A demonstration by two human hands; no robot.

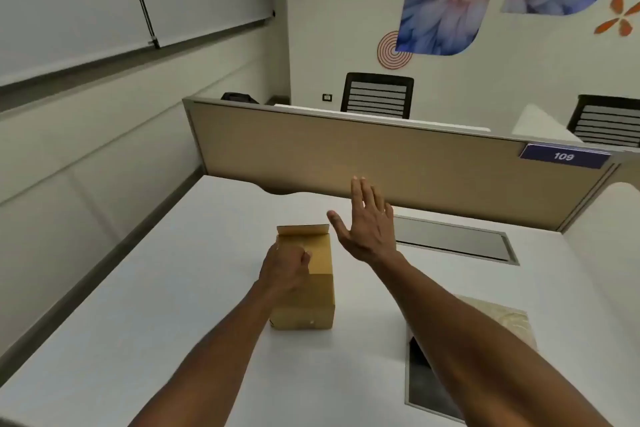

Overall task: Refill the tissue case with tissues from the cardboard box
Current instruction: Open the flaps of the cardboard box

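The box (313, 282), brown cardboard, stands near the middle of the white desk (138, 305), with 1 top flap (303, 229) raised at its far end. The left hand (284, 270) is curled against the box's upper left side, fingers closed on the top edge; what exactly they pinch cannot be told. The right hand (367, 222) is in the air just beyond and right of the box, flat, fingers spread wide, holding nothing and touching nothing.

Toward the desk's near right corner, partly hidden under the right forearm, lies the case (502, 317), beige with a pale pattern, well apart from the box. Just in front of it is a dark rectangular panel (426, 388) set into the desktop, and a second grey panel (453, 241) sits by the far edge. A tan partition (346, 156) runs along the far edge, with a blue plate (564, 156) reading 109. Beyond it are 2 black chairs (377, 95) and a wall with flower decals (446, 7).
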